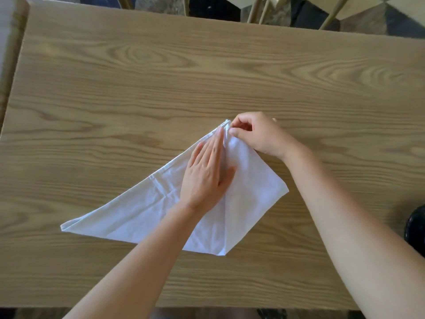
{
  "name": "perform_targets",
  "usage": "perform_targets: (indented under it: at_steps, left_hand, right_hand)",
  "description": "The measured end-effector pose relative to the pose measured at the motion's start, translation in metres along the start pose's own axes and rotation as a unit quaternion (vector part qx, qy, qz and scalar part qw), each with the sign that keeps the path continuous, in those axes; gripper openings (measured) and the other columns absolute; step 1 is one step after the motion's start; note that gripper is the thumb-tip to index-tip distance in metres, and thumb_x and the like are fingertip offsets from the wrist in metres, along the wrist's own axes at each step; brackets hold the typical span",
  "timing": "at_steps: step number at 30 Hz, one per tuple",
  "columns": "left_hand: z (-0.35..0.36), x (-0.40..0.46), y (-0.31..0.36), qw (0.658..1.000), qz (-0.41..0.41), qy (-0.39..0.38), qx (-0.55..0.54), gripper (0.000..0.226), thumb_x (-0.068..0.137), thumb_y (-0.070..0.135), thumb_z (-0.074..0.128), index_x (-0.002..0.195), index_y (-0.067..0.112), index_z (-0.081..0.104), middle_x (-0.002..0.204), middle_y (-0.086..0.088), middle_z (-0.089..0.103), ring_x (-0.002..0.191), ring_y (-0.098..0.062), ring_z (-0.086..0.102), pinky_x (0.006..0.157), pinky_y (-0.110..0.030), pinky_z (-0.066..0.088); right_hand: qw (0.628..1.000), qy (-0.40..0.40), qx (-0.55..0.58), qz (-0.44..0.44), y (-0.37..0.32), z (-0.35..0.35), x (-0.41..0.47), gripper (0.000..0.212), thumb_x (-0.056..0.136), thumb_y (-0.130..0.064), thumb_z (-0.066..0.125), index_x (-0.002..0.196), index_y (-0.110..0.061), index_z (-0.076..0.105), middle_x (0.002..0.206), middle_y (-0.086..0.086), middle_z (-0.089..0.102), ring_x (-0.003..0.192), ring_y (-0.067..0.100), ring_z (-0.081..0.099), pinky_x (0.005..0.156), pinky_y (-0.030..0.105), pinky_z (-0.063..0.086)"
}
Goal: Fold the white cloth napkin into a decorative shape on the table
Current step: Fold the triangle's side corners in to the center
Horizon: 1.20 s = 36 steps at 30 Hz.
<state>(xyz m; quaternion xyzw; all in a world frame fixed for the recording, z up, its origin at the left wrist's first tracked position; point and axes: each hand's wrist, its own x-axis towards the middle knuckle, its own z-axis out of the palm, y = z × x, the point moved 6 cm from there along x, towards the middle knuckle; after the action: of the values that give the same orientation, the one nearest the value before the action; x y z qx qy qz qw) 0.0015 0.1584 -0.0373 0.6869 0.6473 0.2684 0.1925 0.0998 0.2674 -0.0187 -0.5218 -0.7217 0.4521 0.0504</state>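
The white cloth napkin [138, 212] lies folded into a triangle on the wooden table [161, 77], its long point at the left and its apex toward the far side. The right corner has been folded up to the apex, forming a flap. My left hand [207, 173] lies flat with straight fingers along the centre line of the napkin, pressing it down. My right hand [259, 134] pinches the tip of the folded flap at the apex between thumb and forefinger.
Chair legs and backs [262, 10] stand beyond the table's far edge over a dark patterned floor. A dark object [416, 229] pokes in at the right edge near the table's front right corner.
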Motion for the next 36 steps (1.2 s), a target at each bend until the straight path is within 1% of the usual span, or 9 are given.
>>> perform_targets:
  at_steps: [4,8,18,20,22,25,28,32,36]
  left_hand:
    - [0.002,0.0,0.0,0.999,0.001,-0.011,0.043,0.069,0.091,0.032,0.049,0.146,0.006,0.018,0.153,-0.008,0.026,0.14,-0.016,0.026,0.114,-0.037,0.023]
    - [0.004,-0.001,0.0,0.997,0.013,-0.015,0.071,0.062,0.092,0.032,0.05,0.146,0.01,0.027,0.153,-0.007,0.023,0.14,-0.016,0.024,0.116,-0.034,0.017]
    - [0.011,-0.004,0.002,0.99,0.036,-0.035,0.133,0.051,0.095,0.03,0.041,0.141,0.008,0.039,0.15,-0.007,0.033,0.14,-0.019,0.026,0.112,-0.043,0.024]
    - [0.013,-0.003,0.003,0.988,0.038,-0.036,0.148,0.051,0.095,0.03,0.04,0.141,0.008,0.038,0.15,-0.006,0.034,0.14,-0.019,0.026,0.112,-0.043,0.024]
    - [0.014,-0.002,0.004,0.986,0.038,-0.037,0.159,0.052,0.096,0.03,0.038,0.142,0.007,0.036,0.15,-0.006,0.033,0.14,-0.019,0.026,0.112,-0.043,0.023]
    - [0.012,-0.002,0.004,0.983,0.036,-0.035,0.178,0.052,0.095,0.029,0.036,0.141,0.005,0.037,0.15,-0.008,0.034,0.14,-0.021,0.027,0.111,-0.046,0.025]
    - [0.015,-0.014,0.012,0.977,0.051,-0.057,0.199,0.056,0.093,0.031,0.038,0.141,0.005,0.036,0.15,-0.008,0.034,0.139,-0.019,0.028,0.111,-0.049,0.024]
    - [0.026,-0.062,0.026,0.961,0.161,-0.137,0.177,0.058,0.092,0.041,0.039,0.144,0.017,0.034,0.152,-0.002,0.03,0.141,-0.017,0.024,0.111,-0.053,0.02]
    - [0.02,-0.126,0.031,0.94,0.211,-0.19,0.188,0.053,0.094,0.042,0.037,0.145,0.028,0.032,0.152,0.001,0.029,0.142,-0.018,0.022,0.107,-0.056,0.023]
  right_hand:
    - [0.997,0.046,-0.054,0.007,-0.001,-0.004,0.009,0.006,0.088,-0.031,0.058,0.085,-0.027,0.061,0.084,-0.013,0.063,0.074,-0.001,0.053,0.087,0.032,0.02]
    - [0.993,0.07,-0.089,0.014,0.003,-0.004,0.012,0.005,0.086,-0.03,0.059,0.083,-0.027,0.058,0.081,-0.013,0.061,0.076,0.006,0.053,0.084,0.031,0.018]
    - [0.991,0.095,-0.096,0.01,-0.002,-0.004,0.01,0.004,0.081,-0.026,0.062,0.082,-0.025,0.058,0.076,-0.011,0.06,0.079,0.01,0.055,0.089,0.034,0.026]
    - [0.986,0.133,-0.1,-0.012,-0.004,-0.006,0.009,0.017,0.08,-0.024,0.06,0.096,-0.024,0.06,0.09,-0.007,0.06,0.092,0.014,0.053,0.089,0.036,0.028]
    - [0.971,0.17,-0.163,-0.039,-0.005,-0.006,0.013,0.04,0.083,-0.032,0.056,0.122,-0.027,0.052,0.121,0.001,0.052,0.115,0.022,0.043,0.091,0.041,0.028]
    - [0.944,0.149,-0.289,-0.061,-0.002,0.01,0.026,0.057,0.092,-0.044,0.041,0.145,-0.03,0.024,0.154,0.01,0.017,0.14,0.029,0.013,0.106,0.057,0.013]
    - [0.931,0.137,-0.33,-0.074,0.006,0.023,0.024,0.057,0.092,-0.048,0.022,0.146,-0.029,0.021,0.157,0.01,0.011,0.144,0.029,0.006,0.105,0.067,0.001]
    - [0.92,0.146,-0.352,-0.086,0.006,0.018,0.03,0.056,0.094,-0.046,0.021,0.147,-0.027,0.02,0.157,0.009,0.012,0.144,0.026,0.006,0.105,0.068,-0.002]
    - [0.912,0.151,-0.371,-0.092,0.007,0.019,0.029,0.054,0.096,-0.044,0.021,0.146,-0.025,0.021,0.156,0.007,0.015,0.144,0.024,0.009,0.105,0.068,-0.002]
